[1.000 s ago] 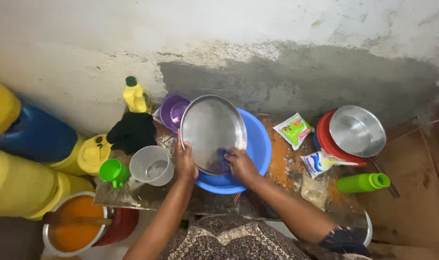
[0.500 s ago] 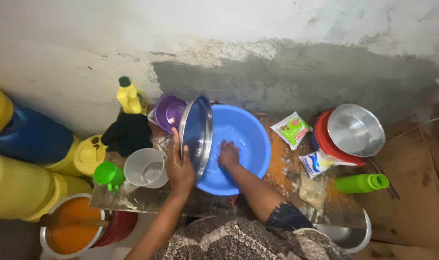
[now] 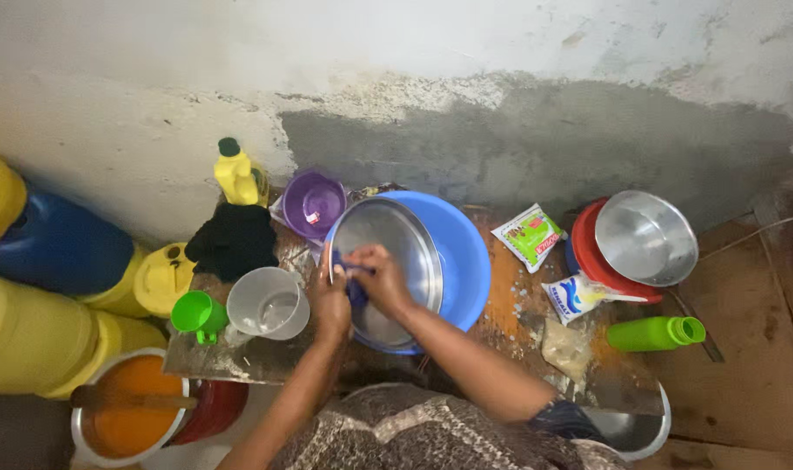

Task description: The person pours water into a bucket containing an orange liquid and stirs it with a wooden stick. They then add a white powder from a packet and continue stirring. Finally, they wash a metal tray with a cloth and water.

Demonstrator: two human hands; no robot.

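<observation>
A round steel plate (image 3: 395,252) leans tilted over the left side of a blue plastic basin (image 3: 462,252). My left hand (image 3: 329,300) grips the plate's left rim. My right hand (image 3: 381,280) presses a small dark blue scrubbing cloth (image 3: 351,271) against the plate's face. Both hands meet at the plate's lower left edge.
A clear jug (image 3: 268,303), a green cup (image 3: 196,313), a purple bowl (image 3: 314,203), a black cloth (image 3: 233,239) and a yellow bottle (image 3: 237,174) stand left. Right: two sachets (image 3: 529,235), a steel bowl (image 3: 645,237) on red plates, a green bottle (image 3: 656,332). Yellow and blue cans (image 3: 31,287) far left.
The plate has swung from facing up, to edge-on, to leaning face toward me. My right hand left the basin water and now rubs the plate with the cloth.
</observation>
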